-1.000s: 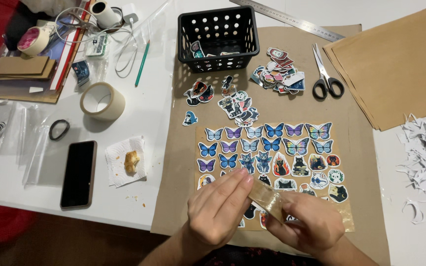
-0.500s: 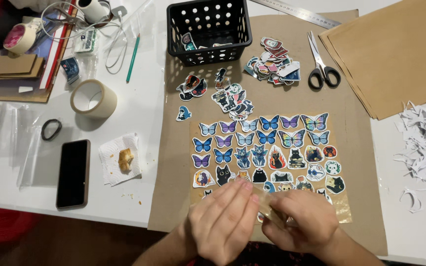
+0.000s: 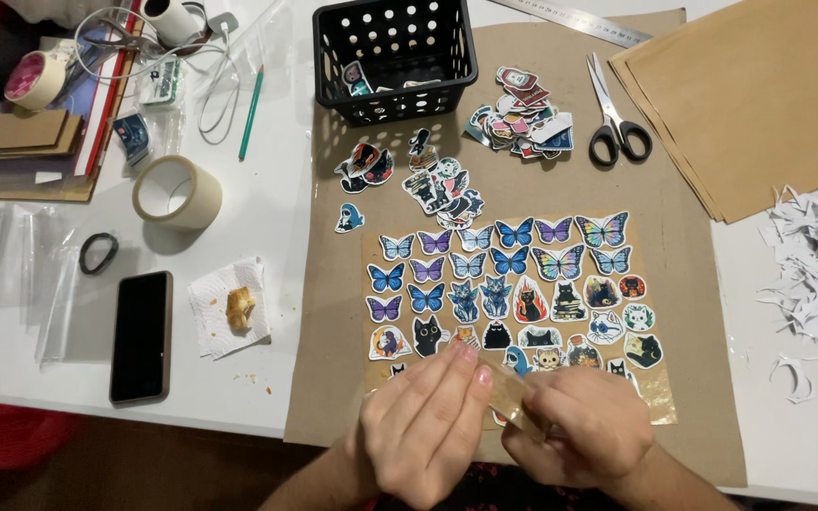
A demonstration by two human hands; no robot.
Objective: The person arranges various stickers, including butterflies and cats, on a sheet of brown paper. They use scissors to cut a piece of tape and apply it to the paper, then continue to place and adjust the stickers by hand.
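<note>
- Our left hand [image 3: 425, 431] sits at the near edge of the brown kraft paper sheet [image 3: 333, 312], fingers nearly straight and held together, tips touching a strip of clear, yellowish tape [image 3: 513, 402].
- Our right hand [image 3: 584, 431] is just beside it, fingers curled shut w/ the strip's other end pinched in them; the strip runs slantwise btw. both hands.
- The tape strip hovers over the sheet's near edge, at the bottom row of the grid of butterfly and cat stickers [image 3: 513, 284]; can't tell if it touches the stickers.
- The grid fills the sheet's middle: butterflies in the far rows, cats nearer us.
- Far end of sheet: black perforated plastic basket [image 3: 395, 57], w/ a loose pile of dark cat stickers [image 3: 437, 185] just on its near side.
- Another pile of mixed stickers [image 3: 523, 118] lies right of the basket, then black-handled scissors [image 3: 617, 118].
- Stack of brown paper sheets [image 3: 769, 95] overlaps the sheet's far right corner; white paper scraps [image 3: 816, 265] lie off its right edge.
- Off the sheet's left edge: beige roll of masking tape [image 3: 177, 194], green pencil [image 3: 252, 112], black smartphone [image 3: 141, 336] face up, white napkin with a bit of food [image 3: 229, 308], black hair tie [image 3: 98, 253].
</note>
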